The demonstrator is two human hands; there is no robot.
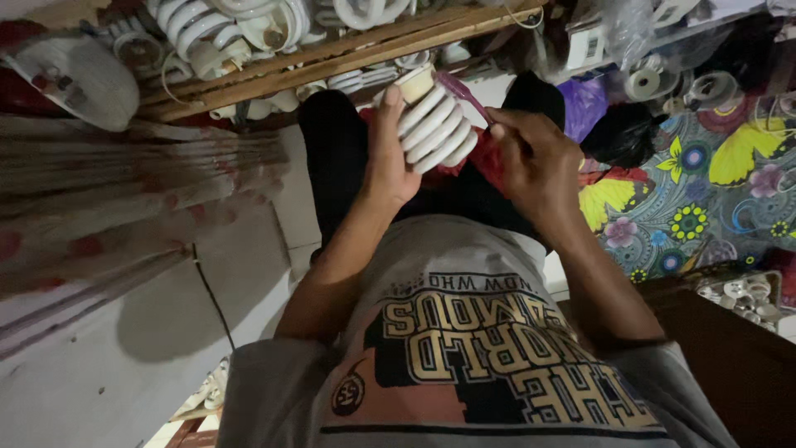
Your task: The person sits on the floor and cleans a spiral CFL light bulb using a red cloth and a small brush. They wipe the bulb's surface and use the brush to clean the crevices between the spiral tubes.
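Left hand (pixel 390 153) grips a white spiral bulb (pixel 433 124) over the lap, right hand (pixel 531 158) pinches a purple-handled tool (pixel 464 93) whose tip meets the bulb's base. Wooden crate (pixel 332 62) of more spiral bulbs sits just beyond, a dome lamp shell (pixel 79 79) at far left. Floral cloth (pixel 696 191) lies right with a purple bag (pixel 584 104) and tape rolls (pixel 643 83) on it; small tray of white parts (pixel 742 294) is near the right elbow.
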